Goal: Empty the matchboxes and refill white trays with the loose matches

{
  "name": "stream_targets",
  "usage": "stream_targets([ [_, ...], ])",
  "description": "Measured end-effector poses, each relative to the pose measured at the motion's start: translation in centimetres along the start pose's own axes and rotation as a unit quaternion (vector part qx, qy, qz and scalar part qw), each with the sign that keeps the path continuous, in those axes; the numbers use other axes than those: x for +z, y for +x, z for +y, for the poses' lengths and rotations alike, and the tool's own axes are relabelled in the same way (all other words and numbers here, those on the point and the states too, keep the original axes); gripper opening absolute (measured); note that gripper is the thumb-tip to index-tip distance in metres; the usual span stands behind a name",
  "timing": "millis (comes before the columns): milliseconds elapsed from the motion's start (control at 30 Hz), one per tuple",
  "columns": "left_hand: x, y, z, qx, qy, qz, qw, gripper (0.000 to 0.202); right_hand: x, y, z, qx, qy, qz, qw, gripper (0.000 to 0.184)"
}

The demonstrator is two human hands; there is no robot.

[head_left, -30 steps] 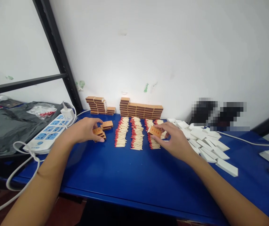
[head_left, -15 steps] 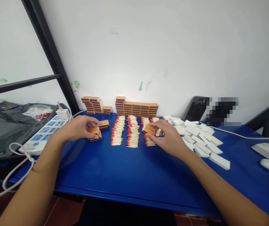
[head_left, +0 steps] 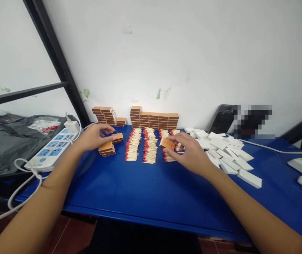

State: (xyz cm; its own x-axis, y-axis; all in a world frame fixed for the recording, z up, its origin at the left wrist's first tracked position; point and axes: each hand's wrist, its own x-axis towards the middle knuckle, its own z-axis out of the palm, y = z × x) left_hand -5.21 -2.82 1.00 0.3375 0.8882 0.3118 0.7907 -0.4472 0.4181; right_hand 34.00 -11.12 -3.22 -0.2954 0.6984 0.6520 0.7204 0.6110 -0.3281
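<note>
Pinching an orange matchbox [head_left: 167, 143] in our right hand [head_left: 193, 155], we are holding it over the match rows [head_left: 151, 148] on the blue desk [head_left: 140, 190]. Our left hand [head_left: 94, 138] is touching a second matchbox [head_left: 117, 137] beside a small stack [head_left: 106, 148]; we cannot tell whether it is gripping.

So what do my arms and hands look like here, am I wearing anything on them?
Nothing worn shows. The left hand and right hand are bare, with no gloves, rings, watch or bands visible. Both arms are bare too, with no sleeves as far as the picture's edge.
</note>
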Motion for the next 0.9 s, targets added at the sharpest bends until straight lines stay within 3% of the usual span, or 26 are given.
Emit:
stream_targets([
  [133,0.2,0.7,-1.1,-0.040,-0.023,-0.014,0.999,0.060,0.1,0.0,0.5,0.013,-0.013,0.001,1.000,0.029],
  [533,-0.1,0.7,-1.2,-0.054,-0.044,0.006,0.998,0.059,-0.2,0.1,0.6,0.017,-0.015,0.002,1.000,0.029],
  [900,0.6,1.7,-1.9,-0.070,-0.059,-0.039,0.995,0.062,-0.4,0.2,0.3,0.012,-0.007,-0.002,1.000,0.028],
])
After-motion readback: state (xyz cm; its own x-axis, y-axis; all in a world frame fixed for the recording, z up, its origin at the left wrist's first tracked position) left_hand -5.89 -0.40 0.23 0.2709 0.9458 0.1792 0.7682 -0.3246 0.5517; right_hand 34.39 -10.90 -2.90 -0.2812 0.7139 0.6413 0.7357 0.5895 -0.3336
